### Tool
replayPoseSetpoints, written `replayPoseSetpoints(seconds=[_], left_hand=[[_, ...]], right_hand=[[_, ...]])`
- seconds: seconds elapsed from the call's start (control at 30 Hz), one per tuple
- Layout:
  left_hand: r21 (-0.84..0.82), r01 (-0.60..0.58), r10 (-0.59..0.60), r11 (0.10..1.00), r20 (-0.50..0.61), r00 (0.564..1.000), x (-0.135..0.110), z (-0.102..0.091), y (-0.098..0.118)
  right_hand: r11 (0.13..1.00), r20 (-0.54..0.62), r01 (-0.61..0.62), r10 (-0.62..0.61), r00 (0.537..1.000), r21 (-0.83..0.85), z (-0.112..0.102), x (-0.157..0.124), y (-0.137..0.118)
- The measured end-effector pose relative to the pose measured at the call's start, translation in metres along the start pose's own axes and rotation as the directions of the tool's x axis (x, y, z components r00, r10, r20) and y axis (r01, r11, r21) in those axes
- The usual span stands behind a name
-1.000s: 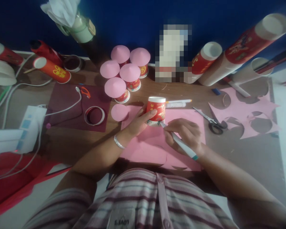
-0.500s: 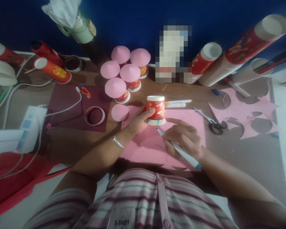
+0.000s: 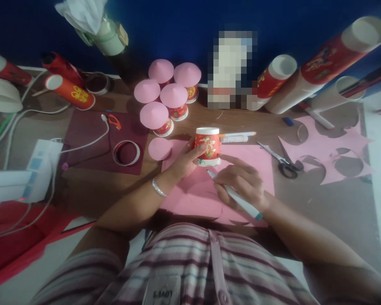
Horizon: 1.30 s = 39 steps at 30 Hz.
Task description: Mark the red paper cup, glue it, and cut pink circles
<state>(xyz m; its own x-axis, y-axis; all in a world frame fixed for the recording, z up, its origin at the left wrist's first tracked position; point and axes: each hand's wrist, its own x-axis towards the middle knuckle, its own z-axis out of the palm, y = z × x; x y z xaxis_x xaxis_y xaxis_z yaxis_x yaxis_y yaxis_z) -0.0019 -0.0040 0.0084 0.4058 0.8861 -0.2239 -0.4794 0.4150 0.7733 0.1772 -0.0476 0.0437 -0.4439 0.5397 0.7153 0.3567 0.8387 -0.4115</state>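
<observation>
The red-and-white paper cup (image 3: 212, 146) has turned, held by the left hand (image 3: 189, 159); the right hand (image 3: 244, 180) grips a white, green-ended marker (image 3: 241, 201) near it.

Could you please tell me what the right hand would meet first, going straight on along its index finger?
The right hand would likely meet the red cup first, near its lower end; depth is unclear, so they may already touch.

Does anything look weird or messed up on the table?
Yes, the pink paper on the right looks odd: it has big round holes and jagged points. Scissors lie beside it. I see nothing spilled.
</observation>
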Motion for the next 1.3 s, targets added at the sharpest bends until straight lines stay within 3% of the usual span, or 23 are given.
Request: replayPoseSetpoints(seconds=[0.13,0.27,0.53,1.3], left_hand=[[0.026,0.019,-0.017,0.999,-0.04,0.999,-0.0011,-0.0002,0.0009],[0.004,0.004,-0.004,1.0,-0.001,1.0,-0.0006,-0.0036,-0.0019],[-0.015,0.013,-0.013,1.0,0.003,1.0,0.0014,-0.0058,-0.0033],[-0.023,0.031,-0.031,0.999,-0.014,0.999,0.0022,-0.0008,0.0022]], right_hand=[[1.0,-0.018,-0.002,0.001,1.0,-0.014,0.0016,-0.0015,0.0015],[0.998,-0.053,-0.028,0.025,0.998,-0.057,0.0015,-0.0008,0.0031],[0.991,-0.042,-0.087,0.083,0.996,-0.106,-0.0019,-0.0007,0.0033],[0.987,-0.034,-0.105,0.102,0.994,-0.125,-0.0029,-0.0005,0.0055]])
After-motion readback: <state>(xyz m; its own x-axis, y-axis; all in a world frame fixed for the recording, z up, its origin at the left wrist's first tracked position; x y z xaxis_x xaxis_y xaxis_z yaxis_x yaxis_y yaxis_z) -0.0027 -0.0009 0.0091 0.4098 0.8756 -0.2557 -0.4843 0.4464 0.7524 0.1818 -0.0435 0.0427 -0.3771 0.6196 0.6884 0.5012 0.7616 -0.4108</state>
